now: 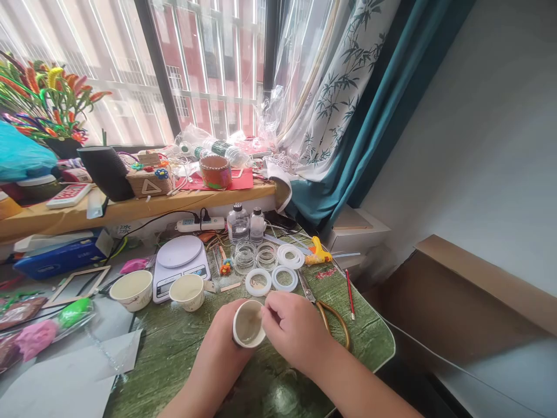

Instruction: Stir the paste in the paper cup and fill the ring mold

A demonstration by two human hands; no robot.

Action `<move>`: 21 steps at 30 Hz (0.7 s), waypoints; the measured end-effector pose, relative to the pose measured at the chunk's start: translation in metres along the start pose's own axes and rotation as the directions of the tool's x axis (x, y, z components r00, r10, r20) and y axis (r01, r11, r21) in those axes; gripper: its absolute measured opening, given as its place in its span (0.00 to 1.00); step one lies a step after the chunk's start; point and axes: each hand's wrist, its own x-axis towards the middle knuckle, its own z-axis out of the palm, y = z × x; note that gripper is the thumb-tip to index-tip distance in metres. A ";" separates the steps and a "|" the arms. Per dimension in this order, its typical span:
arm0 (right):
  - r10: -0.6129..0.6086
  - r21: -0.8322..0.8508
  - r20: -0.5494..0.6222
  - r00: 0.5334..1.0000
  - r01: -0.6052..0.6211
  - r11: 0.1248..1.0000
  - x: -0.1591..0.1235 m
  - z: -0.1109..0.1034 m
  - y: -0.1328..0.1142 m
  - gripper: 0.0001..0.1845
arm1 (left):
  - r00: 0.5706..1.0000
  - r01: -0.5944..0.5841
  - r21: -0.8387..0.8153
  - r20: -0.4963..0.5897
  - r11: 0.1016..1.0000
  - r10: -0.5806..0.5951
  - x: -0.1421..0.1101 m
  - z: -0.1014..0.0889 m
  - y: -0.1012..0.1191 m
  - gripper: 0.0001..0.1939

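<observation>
My left hand (226, 342) is wrapped round a small white paper cup (237, 332), tilted so that its mouth faces me. Clear liquid shows at the bottom of the cup. At the cup's right rim, the fingers of my right hand (293, 328) are pinched together; what they hold is hidden. Just beyond the cup lie white silicone ring molds (284, 279) and a stack of clear rings (244, 257). A second paper cup (187, 292) and a wider paper bowl (131, 290) stand to the left. Brass-handled scissors (322, 307) rest partly behind my right hand.
Behind the cups is a white kitchen scale (180, 261). Two clear bottles with black caps (238, 225) stand near a power strip (200, 224). A yellow glue gun (319, 251) and red pencil (350, 295) lie right. Clay packets (39, 337) and papers cover the left side.
</observation>
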 end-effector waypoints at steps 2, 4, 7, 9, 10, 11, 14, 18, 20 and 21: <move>0.008 0.012 -0.004 1.000 -0.008 1.000 0.002 0.002 0.000 0.18 | 0.997 0.018 -0.047 0.079 0.999 -0.014 0.000 0.000 -0.001 0.12; 0.016 0.021 0.008 1.000 -0.016 1.000 0.001 0.004 0.001 0.18 | 0.992 0.037 -0.065 0.123 0.997 -0.029 0.001 -0.001 -0.001 0.11; 0.019 0.031 0.003 1.000 -0.019 0.999 0.000 0.004 0.000 0.18 | 0.992 0.053 -0.069 0.121 0.996 -0.045 0.001 -0.001 -0.002 0.11; 0.022 0.061 0.011 1.000 -0.023 0.998 -0.002 0.003 0.000 0.17 | 0.991 0.062 -0.069 0.120 0.996 -0.053 0.001 -0.001 0.000 0.12; 0.027 0.071 0.006 1.000 -0.027 0.997 -0.002 0.002 -0.001 0.17 | 0.991 0.062 -0.066 0.125 0.996 -0.054 0.001 -0.001 0.001 0.11; 0.032 0.079 0.003 0.999 -0.032 0.996 -0.002 0.001 -0.001 0.16 | 0.990 0.059 -0.062 0.134 0.996 -0.051 0.001 -0.001 0.002 0.09; 0.048 0.087 -0.002 0.999 -0.048 0.995 -0.001 0.001 -0.001 0.15 | 0.988 0.049 -0.061 0.151 0.997 -0.040 0.001 -0.002 0.005 0.06; 0.056 0.092 0.007 0.998 -0.056 0.994 0.001 0.002 0.000 0.15 | 0.995 0.039 -0.063 0.093 0.997 -0.033 -0.002 -0.001 0.000 0.11; 0.070 0.084 0.016 0.997 -0.071 0.994 0.002 0.001 0.000 0.15 | 0.996 0.030 -0.069 0.081 0.997 -0.024 -0.004 0.001 -0.003 0.14; 0.078 0.079 0.019 0.997 -0.079 0.994 0.002 0.001 0.000 0.15 | 0.996 0.026 -0.073 0.082 0.997 -0.020 -0.004 0.001 -0.004 0.16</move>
